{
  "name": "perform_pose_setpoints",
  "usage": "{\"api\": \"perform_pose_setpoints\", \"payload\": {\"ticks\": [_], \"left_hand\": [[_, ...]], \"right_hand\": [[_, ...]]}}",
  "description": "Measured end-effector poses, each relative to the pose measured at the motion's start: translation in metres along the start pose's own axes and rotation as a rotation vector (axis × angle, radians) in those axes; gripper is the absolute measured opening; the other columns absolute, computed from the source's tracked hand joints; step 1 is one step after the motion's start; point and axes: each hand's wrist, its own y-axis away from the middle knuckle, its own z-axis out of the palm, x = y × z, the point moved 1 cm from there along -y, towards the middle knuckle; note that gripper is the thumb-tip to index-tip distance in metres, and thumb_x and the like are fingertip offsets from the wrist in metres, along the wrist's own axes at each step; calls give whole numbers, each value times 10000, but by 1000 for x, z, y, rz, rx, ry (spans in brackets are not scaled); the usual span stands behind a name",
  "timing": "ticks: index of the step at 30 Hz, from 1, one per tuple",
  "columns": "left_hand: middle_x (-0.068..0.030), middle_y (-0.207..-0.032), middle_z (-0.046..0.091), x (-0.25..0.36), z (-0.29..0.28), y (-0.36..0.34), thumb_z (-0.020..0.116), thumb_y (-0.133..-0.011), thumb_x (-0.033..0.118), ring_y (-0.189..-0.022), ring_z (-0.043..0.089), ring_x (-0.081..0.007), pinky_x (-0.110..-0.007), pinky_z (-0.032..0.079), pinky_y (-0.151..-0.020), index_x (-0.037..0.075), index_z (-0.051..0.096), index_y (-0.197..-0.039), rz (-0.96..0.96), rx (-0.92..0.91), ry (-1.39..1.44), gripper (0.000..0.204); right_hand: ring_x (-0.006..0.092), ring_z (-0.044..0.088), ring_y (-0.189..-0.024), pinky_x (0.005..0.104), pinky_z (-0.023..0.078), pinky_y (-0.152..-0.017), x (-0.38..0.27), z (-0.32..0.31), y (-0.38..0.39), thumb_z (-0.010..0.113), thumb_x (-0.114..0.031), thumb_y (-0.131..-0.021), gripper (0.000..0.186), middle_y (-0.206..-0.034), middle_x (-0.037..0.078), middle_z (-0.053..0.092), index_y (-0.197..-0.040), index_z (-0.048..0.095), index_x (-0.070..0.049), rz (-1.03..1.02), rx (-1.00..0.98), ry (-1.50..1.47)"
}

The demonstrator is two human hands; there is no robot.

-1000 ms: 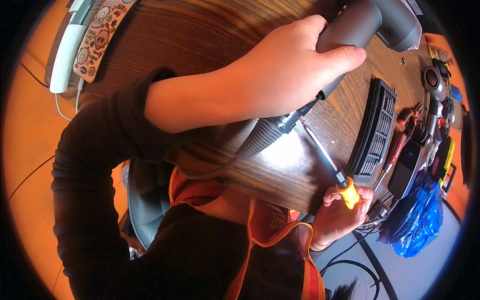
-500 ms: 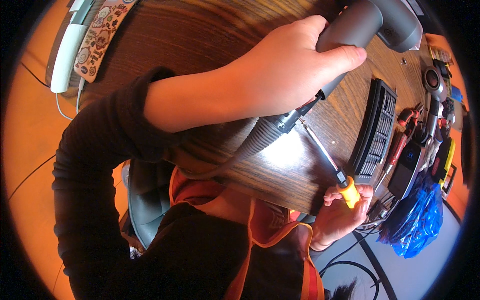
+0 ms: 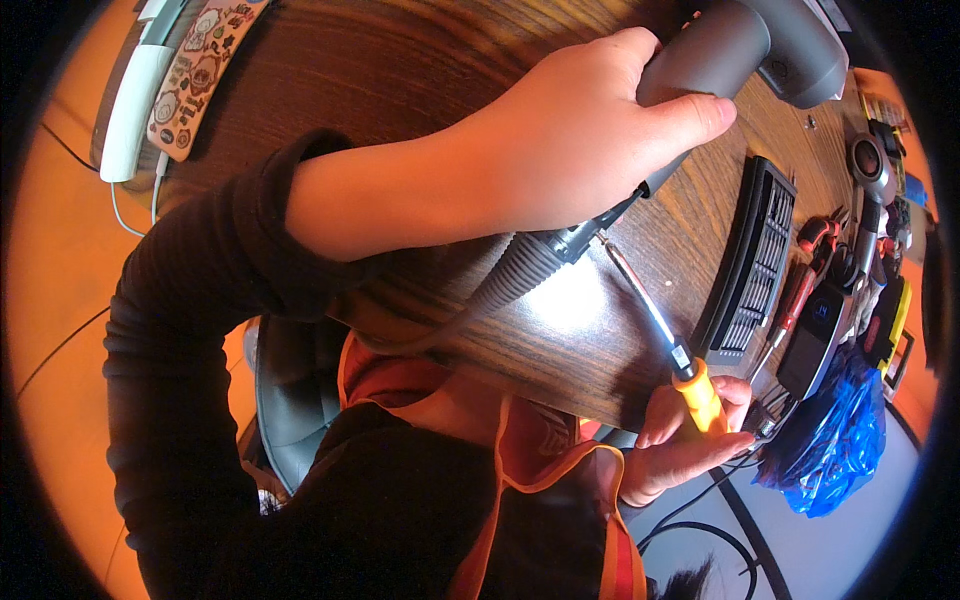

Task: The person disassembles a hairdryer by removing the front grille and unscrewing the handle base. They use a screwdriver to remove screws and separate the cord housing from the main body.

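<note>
My left hand (image 3: 560,140) grips the dark grey body of a hair dryer (image 3: 715,55), thumb laid across its handle. From the handle's lower end a black ribbed cord sleeve (image 3: 518,275) runs down-left over the wooden table (image 3: 420,70). A screwdriver (image 3: 700,400) with a yellow handle and long shaft has its tip at the fitting above that sleeve. My right hand (image 3: 680,450) holds the handle loosely in its fingers, thumb stretched out below it. A bright patch of light lies under the shaft.
Right of the work lie a black bit case (image 3: 750,260), red pliers (image 3: 820,230), a grey display device (image 3: 815,340), a silver rounded tool (image 3: 870,170) and a blue plastic bag (image 3: 830,450). At upper left are a white bar (image 3: 135,110) and a stickered strip (image 3: 190,85).
My right thumb has swung down and out from the yellow handle, and the fingers have shifted slightly. My left hand and the dryer are almost unchanged.
</note>
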Motion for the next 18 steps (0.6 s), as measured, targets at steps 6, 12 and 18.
{"api": "perform_pose_setpoints", "payload": {"ticks": [6, 12, 18], "left_hand": [[-103, -689, 586, -1, 1, -1, 586, -848, 371, -615, 574, -161, -292, 453, -564, -42, 555, -958, 90, 44, -71, 428], [-111, -690, 590, -1, 1, 0, 595, -844, 371, -624, 583, -169, -299, 460, -569, -50, 554, -935, 54, 34, -68, 433], [-111, -663, 588, 1, 1, 0, 602, -842, 368, -599, 583, -170, -307, 462, -552, -50, 550, -908, 36, 35, -79, 426]], "right_hand": [[117, 438, -339, 189, 334, -315, -13, -15, 1, 665, -419, -776, 544, -630, 124, 525, -915, 434, 54, -16, -30, 285], [148, 541, -696, 186, 425, -538, -13, -23, -17, 609, -1, -821, 246, -933, 130, 526, -1035, 492, -39, -318, -391, 401], [196, 581, -502, 193, 410, -408, -19, -18, 1, 670, -446, -786, 595, -727, 129, 554, -1069, 455, 31, 128, -47, 214]]}}
